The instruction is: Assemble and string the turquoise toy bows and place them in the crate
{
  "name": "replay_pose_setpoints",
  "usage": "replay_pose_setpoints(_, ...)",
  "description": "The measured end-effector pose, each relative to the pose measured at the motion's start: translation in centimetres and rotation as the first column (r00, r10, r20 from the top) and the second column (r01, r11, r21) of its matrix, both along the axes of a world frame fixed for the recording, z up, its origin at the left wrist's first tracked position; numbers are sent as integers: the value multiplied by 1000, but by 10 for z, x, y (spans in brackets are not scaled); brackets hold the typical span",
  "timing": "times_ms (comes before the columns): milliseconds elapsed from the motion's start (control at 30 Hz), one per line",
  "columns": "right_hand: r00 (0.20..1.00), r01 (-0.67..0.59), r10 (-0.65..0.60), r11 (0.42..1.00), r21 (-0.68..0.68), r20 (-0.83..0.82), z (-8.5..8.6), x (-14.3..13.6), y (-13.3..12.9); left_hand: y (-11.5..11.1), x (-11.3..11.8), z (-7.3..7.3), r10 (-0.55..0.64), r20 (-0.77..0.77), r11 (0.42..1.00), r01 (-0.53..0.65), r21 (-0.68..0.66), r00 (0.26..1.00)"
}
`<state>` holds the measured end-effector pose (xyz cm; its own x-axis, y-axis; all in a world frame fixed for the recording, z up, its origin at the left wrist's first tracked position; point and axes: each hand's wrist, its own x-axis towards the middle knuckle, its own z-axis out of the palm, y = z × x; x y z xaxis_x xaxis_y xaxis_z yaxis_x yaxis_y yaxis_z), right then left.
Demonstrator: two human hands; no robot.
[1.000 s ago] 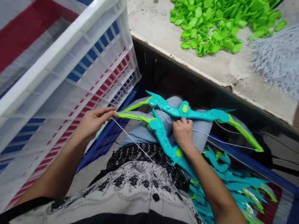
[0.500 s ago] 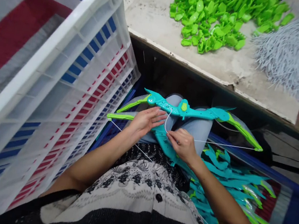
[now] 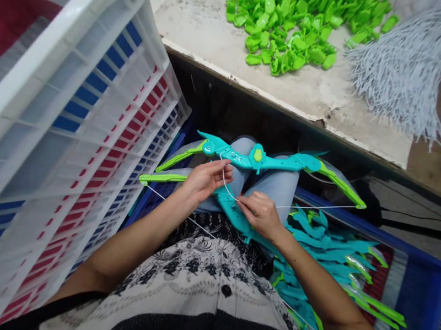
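A teal toy bow (image 3: 277, 164) with lime-green tips lies across the knees. A white string (image 3: 314, 208) runs from its right tip to my right hand (image 3: 261, 213), which pinches it. From there the string curves up to my left hand (image 3: 206, 179), whose thumb and fingertips are closed around it just below the bow's left part. The string's far end by the bow's left part is too small to make out. Beneath my hands a second teal bow (image 3: 233, 212) rests on the lap, with its green left tip (image 3: 162, 178) and its own string.
A white plastic crate (image 3: 89, 94) stands at the left. Beyond the knees, a worn table (image 3: 207, 34) bears lime-green pieces (image 3: 284, 24) and a bundle of white strings (image 3: 406, 72). More teal bows (image 3: 318, 258) lie in a blue crate (image 3: 418, 308) at the right.
My left fingers, spread before, have closed on the string. The string now curves further left, toward my left hand. The whole view has shifted, so the surroundings appear further left.
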<state>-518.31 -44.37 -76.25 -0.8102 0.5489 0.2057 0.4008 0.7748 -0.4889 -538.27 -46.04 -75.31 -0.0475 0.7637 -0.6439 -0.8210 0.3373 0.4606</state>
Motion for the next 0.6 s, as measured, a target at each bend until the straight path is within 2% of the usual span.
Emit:
replay_pose_setpoints(100,1000,-2,2,995,-99,-7,9,2,9,-1,1,0,-20,-15,999,20,27,1000)
replay_pose_setpoints(167,997,55,-60,991,-120,-40,15,0,26,-5,2,2,-44,-32,997,45,58,999)
replay_pose_setpoints(267,990,140,-142,989,48,23,9,-16,63,-12,9,7,-97,-35,987,101,128,995)
replay_pose_setpoints(367,962,43,-94,979,199,256,-11,-49,90,-14,17,13,-144,-21,970,146,194,989)
replay_pose_setpoints(467,901,-63,-42,972,226,433,-24,-72,98,-16,18,17,-116,-63,965,127,229,991)
replay_pose_setpoints(533,868,-107,-26,965,239,496,-23,-70,98,-19,14,20,-49,-137,970,80,231,989)
replay_pose_setpoints(600,842,-124,-18,966,225,539,-16,-56,99,-23,8,21,25,-232,972,30,232,972)
